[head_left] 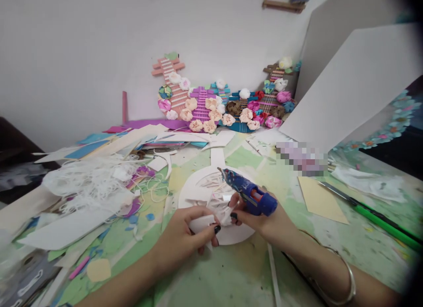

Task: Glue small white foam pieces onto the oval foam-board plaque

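Note:
My left hand [194, 232] is closed on a white paper piece [202, 223], thumb and fingers pinched near its edge. My right hand [261, 219] is closed, with a blue hot glue gun [249, 192] lodged in it, nozzle toward the upper left. Its thumb and fingertips also touch crumpled white paper [224, 212] between the hands. Beneath both hands lies a round white paper disc [188, 183] with a short white neck strip [217, 157] at its far side. Crumpled white strips cover part of the disc; how they are fixed cannot be made out.
A tangle of white string [89, 183] and paper scraps fills the left side. Several flower-covered paper guitars [202, 108] lean on the back wall. At right are a green utility knife [373, 219], a yellow sheet [320, 201] and a large white board [346, 77].

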A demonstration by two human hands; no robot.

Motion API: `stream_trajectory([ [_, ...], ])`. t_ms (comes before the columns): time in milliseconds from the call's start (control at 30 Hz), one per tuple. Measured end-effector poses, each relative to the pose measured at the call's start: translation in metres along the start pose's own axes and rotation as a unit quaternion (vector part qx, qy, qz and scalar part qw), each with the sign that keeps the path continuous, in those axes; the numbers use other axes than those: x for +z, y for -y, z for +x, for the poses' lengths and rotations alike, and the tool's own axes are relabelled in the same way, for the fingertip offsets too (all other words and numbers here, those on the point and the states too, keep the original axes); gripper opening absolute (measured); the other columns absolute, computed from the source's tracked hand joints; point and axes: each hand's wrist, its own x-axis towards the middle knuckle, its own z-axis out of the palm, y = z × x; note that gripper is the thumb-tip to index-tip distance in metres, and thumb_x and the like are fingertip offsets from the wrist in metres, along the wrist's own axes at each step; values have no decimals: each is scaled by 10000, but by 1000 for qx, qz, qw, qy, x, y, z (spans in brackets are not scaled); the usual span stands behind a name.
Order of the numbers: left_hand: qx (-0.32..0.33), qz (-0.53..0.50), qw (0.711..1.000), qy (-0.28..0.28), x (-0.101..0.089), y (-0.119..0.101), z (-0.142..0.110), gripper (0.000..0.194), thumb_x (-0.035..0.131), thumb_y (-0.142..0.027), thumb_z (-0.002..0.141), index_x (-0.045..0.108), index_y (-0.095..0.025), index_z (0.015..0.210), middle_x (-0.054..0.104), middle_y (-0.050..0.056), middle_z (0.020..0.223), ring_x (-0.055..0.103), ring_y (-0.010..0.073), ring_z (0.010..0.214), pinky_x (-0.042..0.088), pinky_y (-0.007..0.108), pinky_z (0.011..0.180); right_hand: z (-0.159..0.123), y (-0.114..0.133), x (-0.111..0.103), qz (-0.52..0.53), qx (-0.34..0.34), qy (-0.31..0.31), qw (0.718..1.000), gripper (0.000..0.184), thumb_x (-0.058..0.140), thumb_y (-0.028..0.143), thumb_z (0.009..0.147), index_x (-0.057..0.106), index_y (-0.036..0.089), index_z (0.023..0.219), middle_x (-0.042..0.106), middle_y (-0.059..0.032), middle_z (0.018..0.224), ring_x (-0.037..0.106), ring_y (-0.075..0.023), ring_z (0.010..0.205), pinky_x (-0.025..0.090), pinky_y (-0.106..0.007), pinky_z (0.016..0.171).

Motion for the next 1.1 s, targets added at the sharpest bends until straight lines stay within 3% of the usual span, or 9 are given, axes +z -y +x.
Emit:
stream_trajectory([
  [167,20,76,988,-136,-22,5,4,219,587,-377,753,649,-167,752,661,15,598,498,103,417,386,194,400,10,6,-20,60,1,-89,994,191,705,204,618,541,170,710,635,-12,744,622,-140,555,510,-275,560],
  [333,14,180,932,-316,-53,13,15,249,622,-394,689,664,-196,832,679,3,738,587,142,551,434,211,479,19,-1,-49,-12,-20,-190,982,170,680,194,654,601,148,798,666,-60,781,652,-181,614,536,-306,599],
  [467,-29,180,926,-330,-63,16,21,335,602,-369,689,624,-193,973,669,22,854,537,110,463,411,225,424,24,-5,-61,-13,-8,-217,976,171,668,155,653,616,152,816,670,-71,817,660,-184,627,541,-299,591],
  [667,23,245,907,-343,-77,35,27,425,618,-367,712,520,-187,1085,588,101,1109,630,219,819,513,284,566,25,-1,-60,42,-4,-181,983,176,683,140,617,628,136,784,673,-69,841,655,-161,607,551,-271,564],
  [733,87,311,875,-360,-82,40,28,418,612,-365,730,515,-187,1094,554,126,1143,590,278,974,528,376,697,25,1,-57,44,-4,-176,983,163,679,139,616,627,130,771,671,-67,828,657,-160,610,553,-266,567],
  [833,210,447,778,-389,-78,39,28,263,577,-302,778,568,-191,1017,550,140,1152,479,335,1138,385,546,939,23,1,-51,59,-11,-162,985,166,677,148,623,616,126,776,660,-64,843,659,-160,616,560,-273,583],
  [900,293,489,743,-350,-64,33,26,219,533,-245,819,576,-206,1030,573,115,1148,465,307,1161,334,531,994,21,0,-46,70,-12,-139,988,172,677,160,631,605,129,785,655,-63,868,661,-159,614,562,-279,587],
  [967,345,512,749,-243,-47,27,24,332,509,-229,842,523,-208,1173,570,102,1200,450,280,1191,353,472,994,20,-2,-40,68,-6,-113,991,170,678,174,638,595,135,782,656,-65,883,667,-165,619,563,-279,584],
  [1100,331,563,748,-119,-29,26,26,508,499,-305,861,377,-171,1336,562,126,1239,396,311,1233,300,502,1006,18,-4,-34,59,9,-99,993,161,678,181,633,586,143,760,669,-68,876,681,-183,638,568,-284,592],
])
